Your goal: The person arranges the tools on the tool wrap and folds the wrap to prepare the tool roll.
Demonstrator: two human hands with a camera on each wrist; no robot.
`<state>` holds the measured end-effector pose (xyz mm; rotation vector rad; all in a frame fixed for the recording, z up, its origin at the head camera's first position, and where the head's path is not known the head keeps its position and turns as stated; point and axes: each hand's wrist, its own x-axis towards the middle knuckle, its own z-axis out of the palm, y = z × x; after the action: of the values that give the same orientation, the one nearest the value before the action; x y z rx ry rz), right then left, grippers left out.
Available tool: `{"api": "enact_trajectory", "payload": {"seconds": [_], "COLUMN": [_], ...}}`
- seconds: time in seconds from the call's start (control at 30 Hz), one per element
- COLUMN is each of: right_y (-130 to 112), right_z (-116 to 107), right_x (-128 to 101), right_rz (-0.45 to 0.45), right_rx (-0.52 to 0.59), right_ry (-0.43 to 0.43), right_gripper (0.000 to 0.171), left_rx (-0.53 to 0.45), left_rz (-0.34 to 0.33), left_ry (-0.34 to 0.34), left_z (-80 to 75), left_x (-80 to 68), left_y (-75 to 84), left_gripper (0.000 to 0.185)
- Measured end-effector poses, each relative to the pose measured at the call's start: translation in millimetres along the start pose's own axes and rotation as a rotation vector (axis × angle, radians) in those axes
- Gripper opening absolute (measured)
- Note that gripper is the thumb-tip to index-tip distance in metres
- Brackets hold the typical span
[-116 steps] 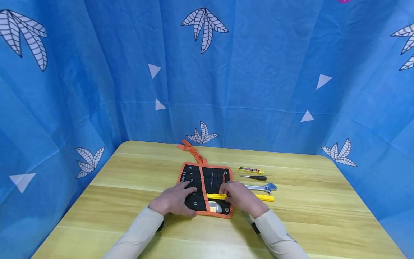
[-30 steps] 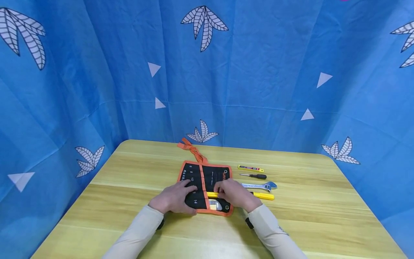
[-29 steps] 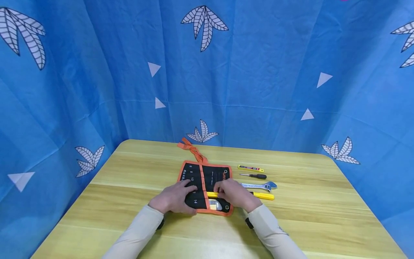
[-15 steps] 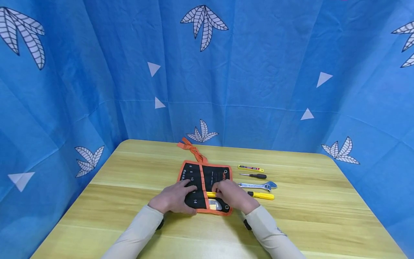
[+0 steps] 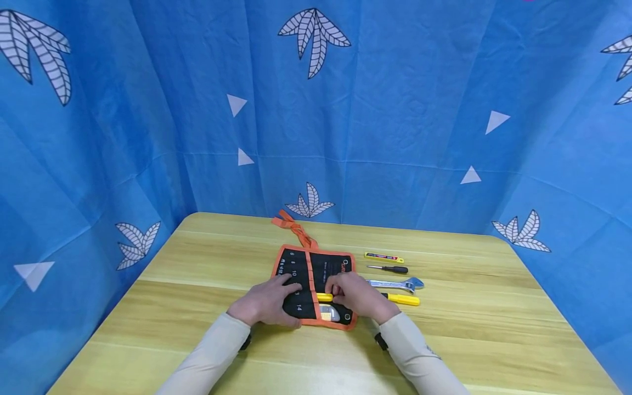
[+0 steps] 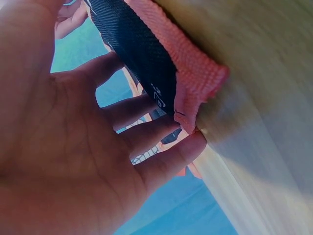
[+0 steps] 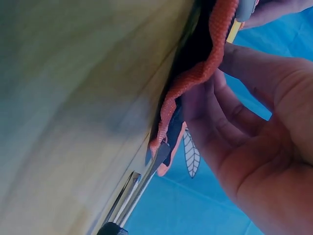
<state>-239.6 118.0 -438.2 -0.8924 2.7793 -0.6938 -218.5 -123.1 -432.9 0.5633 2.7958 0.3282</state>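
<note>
A black tool pouch (image 5: 323,263) with orange trim and printed sizes lies unrolled on the table. My left hand (image 5: 264,303) rests spread on its left part; in the left wrist view the fingers (image 6: 168,159) reach along the pouch edge. With thumb and fingers, my right hand (image 5: 360,296) pinches a yellow tool (image 5: 324,297) whose left end sits in a pouch pocket. Its kind is hidden by the hand. Below it, a grey-and-yellow tool (image 5: 329,313) shows from another pocket. In the right wrist view the fingers lie against the pouch's orange edge (image 7: 195,73).
Right of the pouch lie a yellow flat case (image 5: 384,257), a small black-handled screwdriver (image 5: 395,269), an adjustable wrench (image 5: 410,284) and a yellow handle (image 5: 404,299) with a black collar. Orange ties (image 5: 296,229) trail behind the pouch. A blue curtain (image 5: 405,109) surrounds the table.
Since the oldest frame my right hand has shifted left along the yellow tool, and less of it shows. In the last half second it has drawn slightly right. My left hand stays put.
</note>
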Motion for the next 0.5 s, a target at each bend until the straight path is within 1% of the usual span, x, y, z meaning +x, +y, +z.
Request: {"api": "enact_trajectory", "payload": {"seconds": [0.33,0.5], "right_y": [-3.7,-5.1], "right_z": [1.5,2.1], "right_x": [0.7,0.6], "right_rz": [0.042,0.017], "right_rx": [0.024,0.029], "right_ry": [0.008,0.008], "right_gripper": [0.015,0.016], "left_rx": [-0.007,-0.019], "left_rz": [-0.002,0.01], "left_ry": [0.002,0.012], "left_z": [-0.5,-0.6], "left_x": [0.2,1.0], "left_y": [-1.4,-1.9], "left_gripper": [0.084,0.081]}}
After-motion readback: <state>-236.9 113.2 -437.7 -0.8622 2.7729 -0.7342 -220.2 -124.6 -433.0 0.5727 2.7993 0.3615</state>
